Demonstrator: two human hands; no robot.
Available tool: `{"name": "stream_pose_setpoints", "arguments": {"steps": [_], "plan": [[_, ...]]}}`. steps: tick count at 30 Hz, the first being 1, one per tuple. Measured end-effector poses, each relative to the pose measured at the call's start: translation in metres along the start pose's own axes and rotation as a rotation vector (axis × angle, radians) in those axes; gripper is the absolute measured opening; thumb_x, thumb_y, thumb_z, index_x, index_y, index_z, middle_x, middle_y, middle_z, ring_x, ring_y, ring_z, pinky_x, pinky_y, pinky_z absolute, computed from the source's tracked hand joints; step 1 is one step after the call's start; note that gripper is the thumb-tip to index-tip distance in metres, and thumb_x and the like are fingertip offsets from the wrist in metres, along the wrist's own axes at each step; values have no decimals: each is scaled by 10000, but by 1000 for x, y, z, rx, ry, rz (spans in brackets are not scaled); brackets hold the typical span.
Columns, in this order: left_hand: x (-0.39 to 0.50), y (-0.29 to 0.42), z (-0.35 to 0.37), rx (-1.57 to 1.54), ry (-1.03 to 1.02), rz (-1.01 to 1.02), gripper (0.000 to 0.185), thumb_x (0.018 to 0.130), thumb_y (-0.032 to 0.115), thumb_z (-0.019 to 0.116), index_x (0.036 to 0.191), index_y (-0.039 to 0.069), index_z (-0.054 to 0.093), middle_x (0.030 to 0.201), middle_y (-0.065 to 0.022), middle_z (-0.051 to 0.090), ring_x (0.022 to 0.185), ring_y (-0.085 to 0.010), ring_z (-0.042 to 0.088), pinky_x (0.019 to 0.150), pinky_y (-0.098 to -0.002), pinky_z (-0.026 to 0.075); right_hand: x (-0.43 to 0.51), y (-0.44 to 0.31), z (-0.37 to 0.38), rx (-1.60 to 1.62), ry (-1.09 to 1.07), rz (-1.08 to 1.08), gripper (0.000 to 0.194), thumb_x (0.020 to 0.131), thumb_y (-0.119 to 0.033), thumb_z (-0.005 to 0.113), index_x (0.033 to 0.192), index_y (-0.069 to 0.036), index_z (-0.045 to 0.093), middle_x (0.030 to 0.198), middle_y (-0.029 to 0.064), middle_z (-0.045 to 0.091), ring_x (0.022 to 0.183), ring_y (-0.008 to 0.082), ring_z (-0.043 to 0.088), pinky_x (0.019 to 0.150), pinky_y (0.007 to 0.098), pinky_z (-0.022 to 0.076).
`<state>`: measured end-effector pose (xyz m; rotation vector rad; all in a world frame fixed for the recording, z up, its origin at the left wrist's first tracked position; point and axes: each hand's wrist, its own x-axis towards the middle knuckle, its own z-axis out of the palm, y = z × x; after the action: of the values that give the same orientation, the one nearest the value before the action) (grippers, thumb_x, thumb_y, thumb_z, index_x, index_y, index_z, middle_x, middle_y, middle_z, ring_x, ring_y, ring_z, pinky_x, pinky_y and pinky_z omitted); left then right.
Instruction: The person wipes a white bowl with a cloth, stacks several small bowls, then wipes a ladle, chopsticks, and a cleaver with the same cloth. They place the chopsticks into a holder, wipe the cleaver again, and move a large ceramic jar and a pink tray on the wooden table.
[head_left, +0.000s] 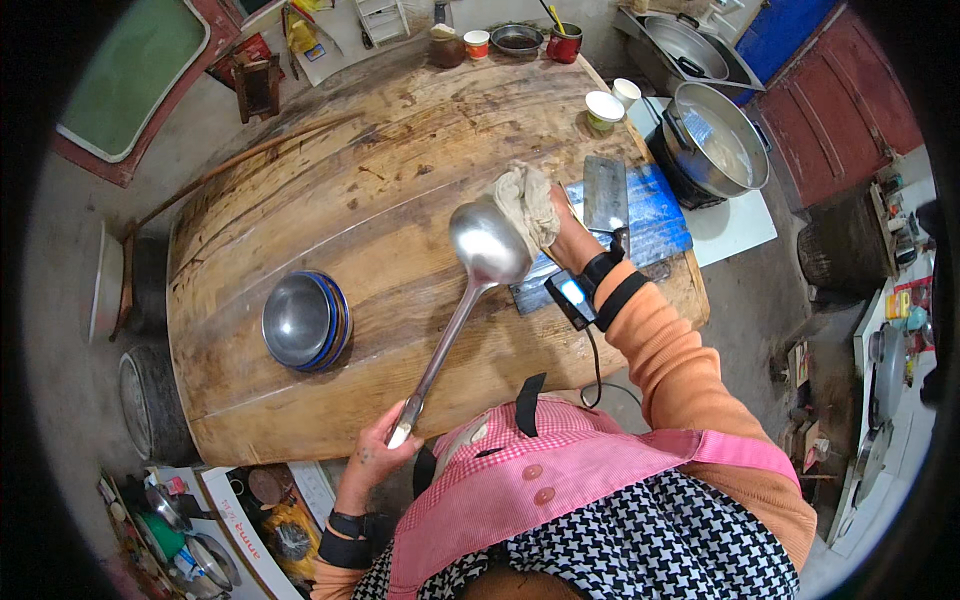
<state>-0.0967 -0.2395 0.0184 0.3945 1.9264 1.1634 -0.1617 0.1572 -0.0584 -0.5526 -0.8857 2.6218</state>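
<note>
My left hand (382, 445) grips the handle end of a large metal ladle (491, 244), whose rounded bowl is raised over the wooden table (405, 225). With my right hand (571, 232) I hold a crumpled beige cloth (527, 204) against the right side of the ladle's bowl. My right fingers are mostly hidden by the cloth. A cleaver (606, 196) lies on a blue, metallic-looking board (656, 217) just beyond my right hand. To the left, a small stack of metal bowls with blue rims (298, 320) rests on the table.
A large metal pot (716, 142) holding liquid stands at the right on a dark stove. Near the table's far right corner are paper cups (604, 109). A jar, a dark dish (516, 40) and a red mug (564, 43) line the far edge. A long stick (247, 156) leans at the left.
</note>
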Motion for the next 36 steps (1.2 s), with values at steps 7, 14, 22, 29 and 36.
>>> {"name": "stream_pose_setpoints", "arguments": {"steps": [7, 14, 22, 29, 36], "plan": [[11, -24, -6, -488, 85, -61, 611, 726, -14, 569, 1275, 47, 310, 582, 23, 468, 378, -44, 380, 340, -178, 306, -4, 44, -17, -231, 12, 217, 231, 814, -223, 510, 961, -44, 519, 852, 86, 561, 701, 206, 557, 632, 321, 466], [78, -58, 2, -620, 180, -119, 539, 744, -16, 531, 1234, 82, 330, 558, 29, 402, 369, -45, 366, 305, -186, 304, -44, 63, -56, -1496, -177, 114, 404, 729, -299, 599, 1028, -37, 530, 911, 130, 593, 861, 240, 557, 745, 329, 427], [126, -85, 8, -555, 225, -47, 453, 772, 36, 542, 1183, 61, 352, 584, 7, 447, 399, -55, 412, 322, -187, 335, -71, -8, -136, -1868, 428, -202, 566, 645, -324, 694, 1014, -2, 408, 1004, 233, 465, 881, 360, 516, 720, 410, 435], [151, -99, 12, -453, 279, -116, 382, 770, 19, 539, 1119, 25, 386, 677, -15, 492, 509, -90, 464, 444, -207, 390, -65, -6, -119, -1916, 429, 134, 653, 620, -382, 714, 1036, 22, 413, 1054, 226, 419, 897, 360, 527, 714, 397, 459], [161, -115, 12, -302, 355, -137, 529, 743, -41, 522, 1228, -6, 315, 972, -81, 518, 833, -142, 517, 704, -229, 421, -56, 29, -111, -2072, 372, 131, 290, 725, -172, 573, 927, 22, 498, 906, 193, 530, 833, 343, 572, 676, 416, 474]]}}
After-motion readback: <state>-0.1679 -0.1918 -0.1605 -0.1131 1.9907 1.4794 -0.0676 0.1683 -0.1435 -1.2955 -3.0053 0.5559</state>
